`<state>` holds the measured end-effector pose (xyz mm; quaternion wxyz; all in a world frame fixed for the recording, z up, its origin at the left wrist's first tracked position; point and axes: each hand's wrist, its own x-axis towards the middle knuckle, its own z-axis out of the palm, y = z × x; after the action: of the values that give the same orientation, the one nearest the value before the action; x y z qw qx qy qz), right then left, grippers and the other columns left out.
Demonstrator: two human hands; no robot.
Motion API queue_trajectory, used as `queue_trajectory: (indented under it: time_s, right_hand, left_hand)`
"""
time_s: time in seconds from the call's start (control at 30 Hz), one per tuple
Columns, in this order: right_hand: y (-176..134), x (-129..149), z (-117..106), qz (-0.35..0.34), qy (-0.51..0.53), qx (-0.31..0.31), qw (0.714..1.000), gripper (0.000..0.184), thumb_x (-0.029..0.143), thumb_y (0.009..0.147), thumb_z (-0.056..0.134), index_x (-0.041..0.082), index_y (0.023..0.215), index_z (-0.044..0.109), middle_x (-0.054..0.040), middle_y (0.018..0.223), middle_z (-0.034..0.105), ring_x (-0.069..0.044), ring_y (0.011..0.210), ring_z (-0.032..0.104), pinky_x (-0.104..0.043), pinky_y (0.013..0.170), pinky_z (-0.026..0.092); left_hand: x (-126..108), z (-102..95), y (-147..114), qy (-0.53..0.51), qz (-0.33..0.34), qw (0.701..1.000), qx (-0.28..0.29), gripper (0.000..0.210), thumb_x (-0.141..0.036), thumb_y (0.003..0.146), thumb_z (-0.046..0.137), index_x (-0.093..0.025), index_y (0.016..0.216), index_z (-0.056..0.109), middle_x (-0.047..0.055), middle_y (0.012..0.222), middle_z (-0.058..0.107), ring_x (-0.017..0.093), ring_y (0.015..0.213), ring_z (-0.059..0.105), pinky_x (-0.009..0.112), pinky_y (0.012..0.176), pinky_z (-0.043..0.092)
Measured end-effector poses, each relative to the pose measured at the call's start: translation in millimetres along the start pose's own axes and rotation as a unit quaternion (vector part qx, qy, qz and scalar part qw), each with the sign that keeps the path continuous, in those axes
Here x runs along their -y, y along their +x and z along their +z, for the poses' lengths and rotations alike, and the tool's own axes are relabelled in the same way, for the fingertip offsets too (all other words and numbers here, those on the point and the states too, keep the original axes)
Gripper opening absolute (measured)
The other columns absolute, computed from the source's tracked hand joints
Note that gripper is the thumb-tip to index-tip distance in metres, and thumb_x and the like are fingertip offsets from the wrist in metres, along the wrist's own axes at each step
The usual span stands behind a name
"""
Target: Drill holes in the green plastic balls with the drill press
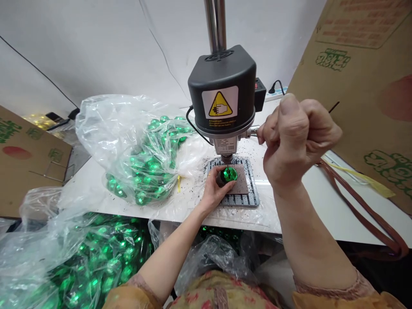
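Note:
My left hand is closed around a shiny green faceted ball on the base of a small drill press. Thumb and fingers press its near and left sides, where a dark surface shows. Directly above, the drill bit points down at the top of the ball; I cannot tell how deep it sits. My right hand makes a fist at the right of the machine, gripping the feed lever, whose grip is hidden inside the fingers. Under the ball lie a brownish square board and a slotted metal base plate.
Dark shavings dot the white table. A clear plastic bag of green balls lies left of the machine, another bag below the table edge. Cardboard boxes flank both sides. A brown strap hangs at right.

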<state>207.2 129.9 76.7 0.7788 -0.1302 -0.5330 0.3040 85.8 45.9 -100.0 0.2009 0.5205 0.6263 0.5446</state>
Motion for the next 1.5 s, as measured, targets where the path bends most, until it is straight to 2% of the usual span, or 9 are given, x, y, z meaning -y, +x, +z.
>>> queue_trajectory:
  time_s: [0.2,0.37,0.63,0.77,0.97,1.1,1.17,1.33,1.5]
  right_hand:
    - [-1,-1,-1,-0.024,0.033,-0.005,0.999,0.054,0.039,0.092,0.063,0.023,0.058,0.024,0.0037,0.049,0.027,-0.01,0.043,0.033,-0.033,0.044,0.026]
    - [0,2,0,-0.03,0.037,-0.002,0.999,0.054,0.033,0.092,0.063,0.022,0.057,0.023,0.004,0.048,0.026,-0.009,0.042,0.033,-0.032,0.043,0.026]
    - [-6,-1,0,-0.051,0.084,0.003,0.995,0.054,0.026,0.092,0.062,0.019,0.058,0.02,0.004,0.048,0.025,-0.006,0.043,0.029,-0.032,0.045,0.023]
    - [-9,-3,0,-0.061,0.092,-0.001,0.994,0.053,0.024,0.093,0.06,0.019,0.059,0.021,0.0043,0.05,0.025,-0.005,0.044,0.031,-0.029,0.047,0.024]
    - [-13,-2,-5,-0.074,0.043,0.015,0.996,0.052,0.027,0.095,0.057,0.02,0.06,0.019,0.0038,0.05,0.025,-0.006,0.044,0.032,-0.03,0.045,0.027]
    - [-19,-4,-13,-0.074,0.07,0.039,0.994,0.051,0.027,0.096,0.056,0.02,0.06,0.02,0.0042,0.05,0.022,-0.006,0.044,0.032,-0.03,0.045,0.034]
    - [-22,-7,-16,-0.075,0.08,0.035,0.993,0.05,0.025,0.095,0.056,0.019,0.061,0.02,0.0051,0.05,0.022,-0.006,0.043,0.03,-0.03,0.045,0.033]
    - [-28,-17,-19,-0.143,0.075,0.026,0.987,0.049,0.015,0.087,0.058,0.019,0.059,0.019,0.0064,0.05,0.024,-0.005,0.04,0.031,-0.03,0.043,0.025]
    - [-31,-27,-24,-0.184,0.093,0.058,0.977,0.045,0.012,0.083,0.057,0.02,0.055,0.023,0.0063,0.047,0.031,-0.006,0.038,0.029,-0.03,0.04,0.028]
  left_hand:
    - [-6,4.9,-1,-0.005,-0.009,0.999,-0.031,0.045,-0.034,0.081,0.084,-0.022,0.116,0.059,0.007,0.115,0.068,0.025,0.109,0.066,0.041,0.098,0.053]
    - [-5,9.2,0,-0.036,-0.002,0.998,-0.044,0.048,-0.033,0.079,0.086,-0.023,0.116,0.058,0.008,0.12,0.067,0.025,0.115,0.066,0.042,0.102,0.052]
    - [-2,11.2,2,-0.025,-0.009,0.999,-0.046,0.047,-0.03,0.078,0.086,-0.023,0.114,0.057,0.005,0.112,0.066,0.022,0.106,0.066,0.038,0.095,0.053]
    - [-3,10.3,1,-0.03,-0.001,0.998,-0.047,0.047,-0.032,0.079,0.085,-0.023,0.114,0.056,0.005,0.111,0.065,0.022,0.106,0.066,0.038,0.095,0.053]
    - [-3,10.5,1,-0.03,-0.017,0.998,-0.051,0.049,-0.034,0.078,0.087,-0.025,0.114,0.056,0.005,0.112,0.065,0.022,0.107,0.065,0.038,0.096,0.052]
    - [-4,10.4,1,-0.037,-0.022,0.998,-0.052,0.049,-0.035,0.077,0.088,-0.025,0.113,0.056,0.005,0.112,0.065,0.022,0.107,0.065,0.038,0.096,0.052]
    - [-5,10.2,0,-0.041,-0.024,0.998,-0.052,0.049,-0.035,0.077,0.088,-0.025,0.113,0.056,0.006,0.113,0.065,0.023,0.107,0.065,0.038,0.096,0.052]
    - [-4,10.1,0,-0.046,-0.027,0.997,-0.054,0.05,-0.036,0.076,0.088,-0.025,0.113,0.057,0.006,0.114,0.065,0.023,0.108,0.064,0.039,0.096,0.052]
    - [-4,10.2,-1,-0.044,-0.033,0.997,-0.051,0.049,-0.035,0.077,0.088,-0.024,0.113,0.056,0.006,0.115,0.065,0.024,0.109,0.065,0.041,0.097,0.052]
